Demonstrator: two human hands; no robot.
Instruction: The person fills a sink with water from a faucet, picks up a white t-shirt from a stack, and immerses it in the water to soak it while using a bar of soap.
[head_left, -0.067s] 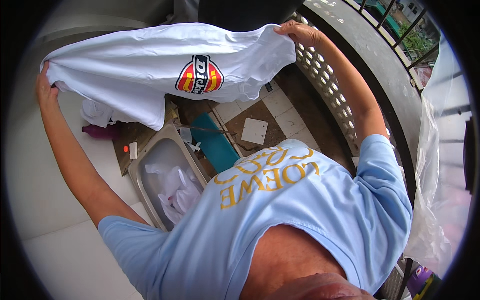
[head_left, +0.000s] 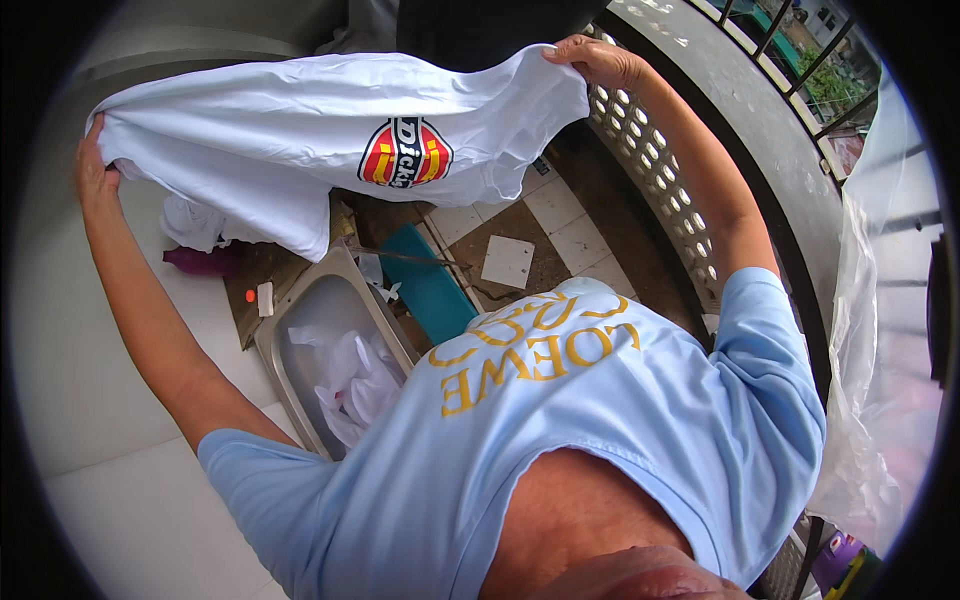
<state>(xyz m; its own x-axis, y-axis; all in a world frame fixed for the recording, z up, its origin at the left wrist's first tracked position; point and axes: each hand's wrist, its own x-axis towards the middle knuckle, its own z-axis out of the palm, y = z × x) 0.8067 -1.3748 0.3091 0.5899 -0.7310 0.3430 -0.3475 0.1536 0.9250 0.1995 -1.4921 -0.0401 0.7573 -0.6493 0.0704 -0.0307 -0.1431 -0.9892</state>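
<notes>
Nearest to me, below my light blue shirt front, I see a grey metal basin on the floor with crumpled white cloth lying in it, a teal flat thing just beside its far edge.

Above all that, at arm's length, I hold the white cotton T-shirt with a red and yellow badge print spread out in the air. Its long axis runs across my view from left to right, sloping slightly upward to the right, so it lies straight ahead between my two arms. My left hand is closed on the cloth at the left end, fingers pinching a bunched edge. My right hand is closed on the right end, gripping the hem from above. Neither is nearer the garment; each has its own end, and the cloth sags between them.

Farther off, a pale pierced balcony wall runs along the right.
</notes>
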